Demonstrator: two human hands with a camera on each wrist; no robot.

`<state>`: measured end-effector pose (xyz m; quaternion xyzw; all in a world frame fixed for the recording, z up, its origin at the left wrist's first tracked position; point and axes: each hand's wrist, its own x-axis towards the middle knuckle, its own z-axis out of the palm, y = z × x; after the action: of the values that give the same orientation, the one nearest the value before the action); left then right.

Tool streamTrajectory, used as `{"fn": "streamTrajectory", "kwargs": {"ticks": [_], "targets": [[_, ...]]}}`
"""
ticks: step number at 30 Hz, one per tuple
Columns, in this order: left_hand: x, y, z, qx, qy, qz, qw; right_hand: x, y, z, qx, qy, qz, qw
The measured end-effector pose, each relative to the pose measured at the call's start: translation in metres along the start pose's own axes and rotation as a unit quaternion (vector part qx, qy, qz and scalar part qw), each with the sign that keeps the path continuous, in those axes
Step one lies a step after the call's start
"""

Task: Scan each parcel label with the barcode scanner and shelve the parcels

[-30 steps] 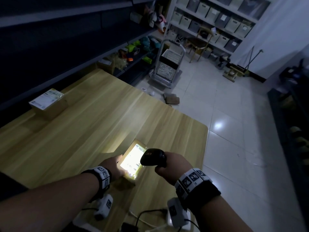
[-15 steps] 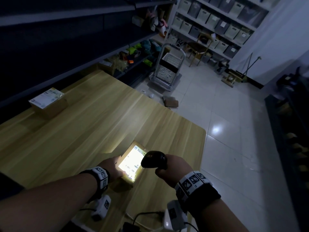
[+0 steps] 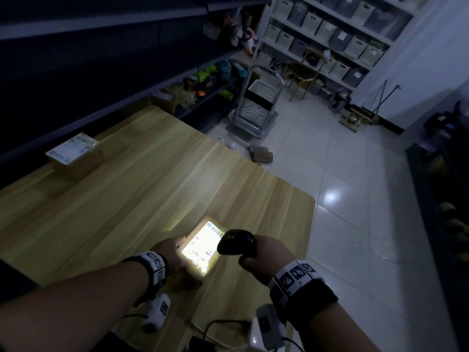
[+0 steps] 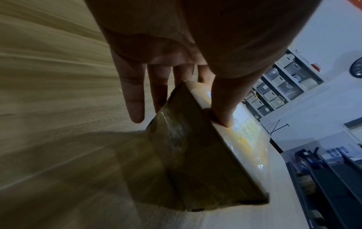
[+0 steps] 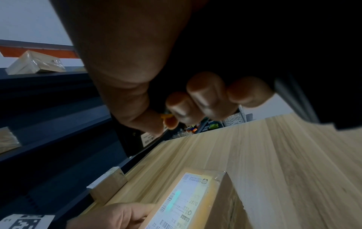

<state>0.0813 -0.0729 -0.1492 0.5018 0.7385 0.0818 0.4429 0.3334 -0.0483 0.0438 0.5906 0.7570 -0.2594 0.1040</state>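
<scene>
The left hand [image 3: 170,253] holds a parcel [image 3: 200,246] by its near left edge. In the left wrist view the thumb [image 4: 223,105] presses down on the top face at the rim, and the fingers [image 4: 133,99] reach straight down beside the box's side, so the grasp is a light pinch rather than a fist. The parcel stands on the table [image 3: 142,199], just in front of both hands, and its label [image 3: 203,243] faces up and glows under a bright light.

The right hand [image 3: 264,255] is clenched round the black scanner [image 3: 237,242], which hangs just right of and above the parcel, its head turned toward the label. In the right wrist view the curled fingertips [image 5: 205,96] wrap the dark grip, and below them the label [image 5: 182,199] shows barcodes and a pale green streak of light across its print. The left hand [image 5: 115,215] shows there too, touching the parcel's [image 5: 225,206] left edge.

Both wrists wear bands with black-and-white markers.

Far from the hands, at the table's back left edge, a second parcel [image 3: 74,154] stands with its label up, close against the dark shelving [image 3: 101,59]. In the right wrist view two more boxes lie on those shelves, one [image 5: 35,63] high up.

Beyond the table's far corner a cart [image 3: 258,107] stands on the tiled floor, and a small box [image 3: 261,154] lies on the tiles near it.
</scene>
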Motion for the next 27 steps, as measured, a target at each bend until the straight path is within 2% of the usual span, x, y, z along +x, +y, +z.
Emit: {"fn": "streamTrajectory", "kwargs": {"ticks": [3, 9, 13, 16, 17, 21, 27], "targets": [[0.006, 0.001, 0.001, 0.008, -0.011, 0.009, 1.0, 0.001, 0.001, 0.001, 0.009, 0.005, 0.003, 1.0], [0.023, 0.018, -0.016, 0.059, -0.089, 0.058, 0.993, 0.002, 0.0, 0.002, -0.004, -0.013, 0.006, 1.0], [0.024, 0.008, -0.024, -0.027, 0.009, 0.027, 0.999, 0.002, 0.002, 0.003, 0.009, -0.017, 0.019, 1.0], [0.017, 0.0, -0.021, -0.102, 0.067, -0.002, 0.993, 0.001, 0.003, 0.004, 0.011, -0.018, 0.022, 1.0], [0.014, -0.002, -0.017, -0.121, 0.065, -0.011, 0.99, 0.0, 0.004, 0.004, 0.013, -0.016, 0.023, 1.0], [0.006, -0.008, 0.002, -0.139, -0.016, -0.014, 0.99, -0.001, 0.006, 0.004, 0.015, -0.015, 0.023, 0.999], [0.008, -0.004, -0.002, -0.136, -0.001, 0.062, 0.989, 0.0, 0.004, 0.008, 0.011, -0.028, 0.028, 0.999]]}}
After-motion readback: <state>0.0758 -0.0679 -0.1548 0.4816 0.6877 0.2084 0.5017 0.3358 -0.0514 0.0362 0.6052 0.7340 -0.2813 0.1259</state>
